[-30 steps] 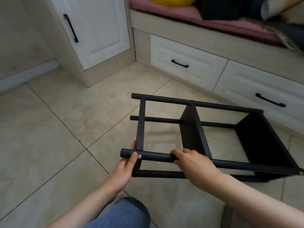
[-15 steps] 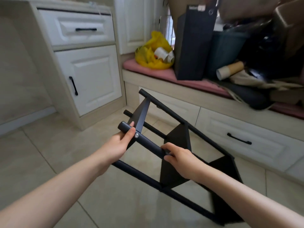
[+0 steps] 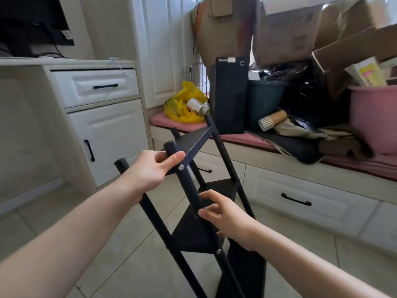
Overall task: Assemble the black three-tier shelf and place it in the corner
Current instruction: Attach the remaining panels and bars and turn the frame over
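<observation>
The black three-tier shelf (image 3: 198,233) is nearly upright in front of me, tilted slightly away, with its top tier at chest height and its lower part running out of the frame's bottom. My left hand (image 3: 150,171) grips the near post just under its top end, thumb beside a silver screw. My right hand (image 3: 223,214) holds the same post lower down, fingers curled round it above the middle tier.
A white cabinet (image 3: 107,136) with a drawer stands at left. A bench with drawers (image 3: 300,201) runs along the right, piled with a yellow bag (image 3: 184,104), a black computer case (image 3: 231,95), cardboard boxes (image 3: 285,29) and a pink tub (image 3: 373,117). Tiled floor (image 3: 120,259) below.
The shelf has swung from lying on its side to nearly upright, both hands staying on the same post. My view has risen toward the bench and cabinet.
</observation>
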Motion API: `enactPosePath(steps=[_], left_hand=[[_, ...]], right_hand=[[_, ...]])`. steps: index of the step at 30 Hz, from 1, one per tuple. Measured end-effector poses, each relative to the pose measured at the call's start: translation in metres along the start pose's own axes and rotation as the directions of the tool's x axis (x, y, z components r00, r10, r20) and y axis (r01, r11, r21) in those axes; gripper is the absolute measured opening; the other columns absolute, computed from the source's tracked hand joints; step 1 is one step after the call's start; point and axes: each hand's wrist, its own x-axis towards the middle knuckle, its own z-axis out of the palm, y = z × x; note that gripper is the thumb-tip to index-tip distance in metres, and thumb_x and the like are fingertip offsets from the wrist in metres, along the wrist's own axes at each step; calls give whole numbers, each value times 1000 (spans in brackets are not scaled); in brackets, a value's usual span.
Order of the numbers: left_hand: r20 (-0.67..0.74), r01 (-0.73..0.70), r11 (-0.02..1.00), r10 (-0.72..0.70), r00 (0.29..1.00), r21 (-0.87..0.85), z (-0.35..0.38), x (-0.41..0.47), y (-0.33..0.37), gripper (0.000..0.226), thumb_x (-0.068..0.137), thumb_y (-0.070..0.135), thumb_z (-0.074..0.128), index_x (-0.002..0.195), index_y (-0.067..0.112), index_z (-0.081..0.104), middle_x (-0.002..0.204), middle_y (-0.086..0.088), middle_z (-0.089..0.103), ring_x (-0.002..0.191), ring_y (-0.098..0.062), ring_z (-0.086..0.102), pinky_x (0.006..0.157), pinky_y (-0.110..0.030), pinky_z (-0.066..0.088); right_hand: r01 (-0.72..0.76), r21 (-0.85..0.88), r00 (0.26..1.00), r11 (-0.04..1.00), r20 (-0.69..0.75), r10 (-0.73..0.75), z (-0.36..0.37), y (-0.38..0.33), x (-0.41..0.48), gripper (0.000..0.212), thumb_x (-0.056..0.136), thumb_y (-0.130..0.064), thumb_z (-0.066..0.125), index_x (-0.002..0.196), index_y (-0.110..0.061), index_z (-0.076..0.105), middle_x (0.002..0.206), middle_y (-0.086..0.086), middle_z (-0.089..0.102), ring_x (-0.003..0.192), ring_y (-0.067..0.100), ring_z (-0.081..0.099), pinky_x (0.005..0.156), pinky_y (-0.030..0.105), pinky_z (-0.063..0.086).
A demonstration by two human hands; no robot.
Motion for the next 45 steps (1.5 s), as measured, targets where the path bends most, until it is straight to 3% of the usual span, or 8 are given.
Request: enactPosePath(steps=[8, 11, 15, 23, 28, 31, 42, 45], left_hand=[[8, -175, 982, 176, 984, -70, 16, -31, 22, 26, 75, 57, 69, 71, 34, 81, 76, 10, 77, 78, 4, 70, 74, -14, 42], [-2, -238, 966, 239, 971, -103, 23, -43, 20, 36, 75, 54, 71, 77, 19, 81, 80, -8, 76, 81, -12, 71, 73, -12, 46], [6, -302, 944, 305, 952, -136, 24, -58, 19, 36, 72, 51, 71, 85, 19, 82, 87, -4, 78, 87, -11, 72, 74, -3, 45], [93, -335, 922, 357, 929, -192, 1, -75, 7, 27, 73, 40, 71, 94, 26, 79, 104, 15, 77, 102, 2, 70, 84, -5, 47], [5, -355, 920, 361, 933, -165, -12, -75, -3, 27, 78, 40, 67, 95, 23, 79, 106, 16, 76, 108, 5, 66, 87, -5, 46], [6, -364, 921, 368, 930, -142, -16, -77, -8, 26, 81, 40, 65, 94, 22, 79, 108, 18, 75, 109, 5, 65, 87, -3, 44], [-193, -419, 904, 397, 897, -86, 6, -97, -17, 28, 96, 42, 52, 105, 20, 66, 90, 15, 65, 84, -3, 61, 77, -10, 45], [-241, -418, 907, 397, 886, -43, 11, -103, -23, 27, 96, 49, 55, 111, 28, 63, 106, 11, 66, 101, -6, 64, 84, -12, 47]], right_hand=[[-6, 90, 999, 996, -31, 9, 10, 1, -37, 24, 99, -15, 58, 118, -30, 55, 111, 2, 71, 100, 19, 70, 86, 43, 60], [-6, 75, 1000, 997, -11, 7, 8, 6, -47, 23, 98, -17, 60, 118, -27, 55, 112, 2, 71, 99, 17, 71, 83, 34, 61], [-58, 18, 996, 998, 65, 56, -10, 14, -58, 22, 94, -23, 66, 114, -29, 61, 111, -7, 72, 99, 6, 69, 77, 21, 58], [-170, 106, 897, 980, -395, 198, -64, 41, -63, 20, 93, -19, 66, 112, -14, 61, 94, 3, 69, 78, 13, 67, 69, 31, 58], [-166, 80, 722, 983, -669, 177, -86, 43, -58, 31, 93, -28, 66, 114, -13, 49, 102, 5, 61, 97, 26, 62, 88, 47, 54], [-180, 29, 661, 983, -737, 142, -93, 42, -58, 34, 93, -29, 67, 112, -11, 45, 115, 13, 57, 104, 28, 57, 89, 41, 48], [-180, -152, 743, 972, -669, 33, -88, 41, -65, 60, 92, 1, 55, 145, -13, 32, 115, 17, 57, 109, 33, 54, 92, 41, 46], [-175, -180, 736, 968, -677, 7, -89, 43, -65, 51, 94, -1, 55, 141, -13, 40, 114, 19, 58, 110, 36, 55, 92, 41, 45]])
